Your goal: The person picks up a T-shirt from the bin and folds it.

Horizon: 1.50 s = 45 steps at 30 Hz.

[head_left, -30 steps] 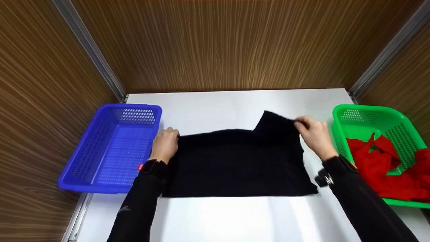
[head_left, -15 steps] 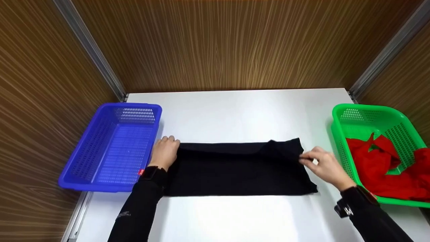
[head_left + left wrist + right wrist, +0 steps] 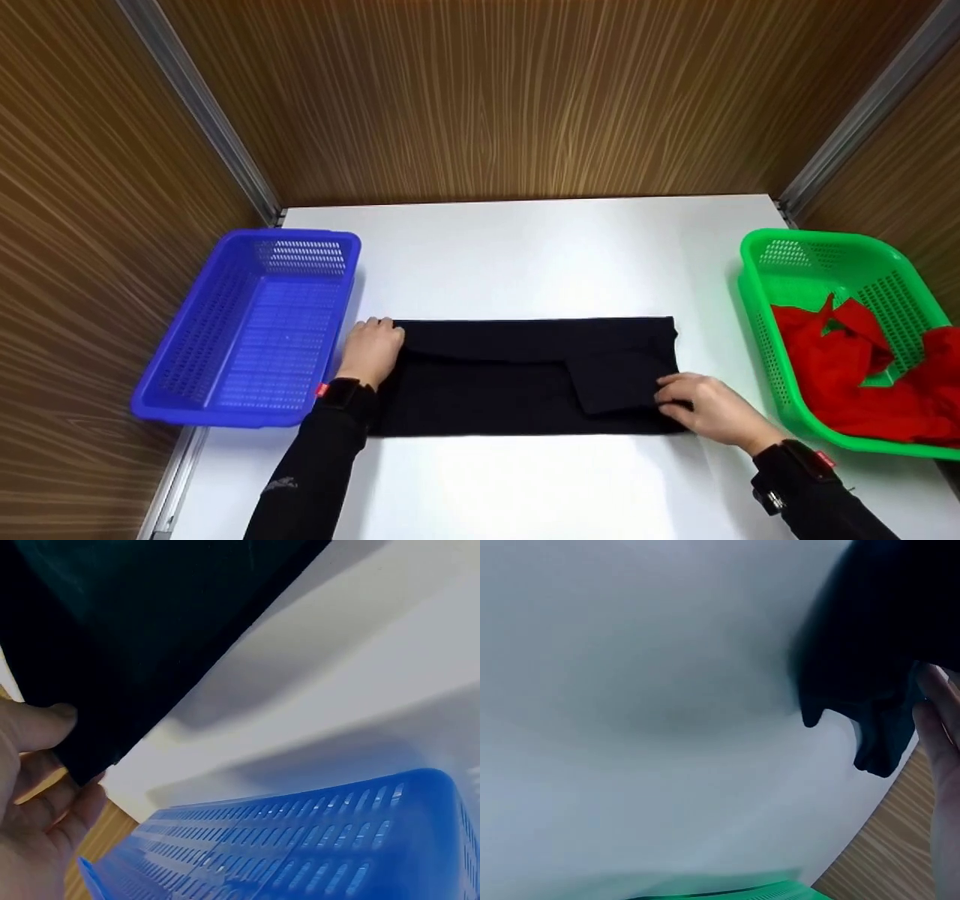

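A black shirt (image 3: 480, 397) lies folded in a wide strip on the white table, its far part turned over toward the near edge. At its right end a short sleeve-like flap (image 3: 611, 382) lies over the strip. My left hand (image 3: 373, 349) pinches the far left corner; in the left wrist view the thumb (image 3: 45, 726) is above the cloth and the fingers are beneath. My right hand (image 3: 709, 409) holds the flap's right edge with its fingertips. In the right wrist view only part of that hand (image 3: 941, 735) shows, against the dark cloth (image 3: 885, 630).
A blue basket (image 3: 346, 300) stands to the left, close to my left hand. To the right is a green basket (image 3: 765, 352) with crumpled red cloth (image 3: 847, 375) in it. Wood-grain panels (image 3: 480, 105) enclose the back and sides; bare white table (image 3: 510, 255) lies behind the shirt.
My right hand has brought the raised right part of the shirt down toward the near edge, and the flap now lies flat. The left hand has shifted slightly nearer, still at the left corner.
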Motion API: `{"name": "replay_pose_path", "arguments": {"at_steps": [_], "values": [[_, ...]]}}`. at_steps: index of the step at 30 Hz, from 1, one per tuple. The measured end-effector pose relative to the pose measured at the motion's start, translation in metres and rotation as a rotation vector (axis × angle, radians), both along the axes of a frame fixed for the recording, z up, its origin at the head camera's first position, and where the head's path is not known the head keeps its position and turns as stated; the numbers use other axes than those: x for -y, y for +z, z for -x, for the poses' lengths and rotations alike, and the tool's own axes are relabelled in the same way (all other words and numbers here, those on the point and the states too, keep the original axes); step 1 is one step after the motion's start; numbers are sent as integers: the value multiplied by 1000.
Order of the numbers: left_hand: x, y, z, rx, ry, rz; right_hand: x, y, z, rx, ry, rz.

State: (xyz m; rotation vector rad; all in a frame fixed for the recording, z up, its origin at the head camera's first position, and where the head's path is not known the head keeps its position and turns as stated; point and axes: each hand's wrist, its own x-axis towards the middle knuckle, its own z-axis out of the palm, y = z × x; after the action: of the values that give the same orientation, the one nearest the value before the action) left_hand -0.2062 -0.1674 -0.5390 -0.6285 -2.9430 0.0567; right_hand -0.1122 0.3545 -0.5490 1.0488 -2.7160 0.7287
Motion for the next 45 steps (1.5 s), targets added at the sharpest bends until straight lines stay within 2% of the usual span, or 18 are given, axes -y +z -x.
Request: {"name": "replay_pose_path", "arguments": {"at_steps": [3,5,7,9,12,14,16,19,24,27,30,33,35,37,41,42,45], "values": [[-5,1,-2,70,35,80,2,-2,-3,-21,21,-61],[-9,0,-3,81,39,96,5,-4,-2,-56,-10,-78],[-14,-3,-4,73,8,58,11,-7,0,-124,-71,-75],[-18,-7,-6,87,-63,-14,19,-12,2,-180,-126,-67],[-22,-14,-13,231,-133,-91,32,-23,2,-191,-145,-108],[-22,-18,-20,334,-125,-105,40,-30,-1,-163,-152,-173],[-20,-20,-26,390,-78,-95,45,-34,-2,-159,-168,-246],[-19,-22,-31,388,-31,-62,50,-36,4,-225,-231,-341],[-24,-20,-34,381,-30,-5,62,-35,25,-362,-424,-417],[-30,-18,-35,405,-50,-14,78,-35,39,-327,-539,-374],[-37,-15,-36,425,-77,-39,99,-35,50,-194,-613,-338],[-41,-13,-37,422,-112,-44,119,-34,56,-43,-645,-349],[-42,-13,-38,411,-143,-48,131,-31,59,41,-629,-374],[-44,-15,-39,399,-185,-60,143,-30,61,127,-575,-383],[-55,-20,-42,368,-299,-73,158,-34,67,212,-385,-378],[-59,-20,-44,369,-324,-70,158,-36,69,213,-322,-375],[-71,-22,-47,366,-405,-58,155,-39,76,110,-166,-387]]}}
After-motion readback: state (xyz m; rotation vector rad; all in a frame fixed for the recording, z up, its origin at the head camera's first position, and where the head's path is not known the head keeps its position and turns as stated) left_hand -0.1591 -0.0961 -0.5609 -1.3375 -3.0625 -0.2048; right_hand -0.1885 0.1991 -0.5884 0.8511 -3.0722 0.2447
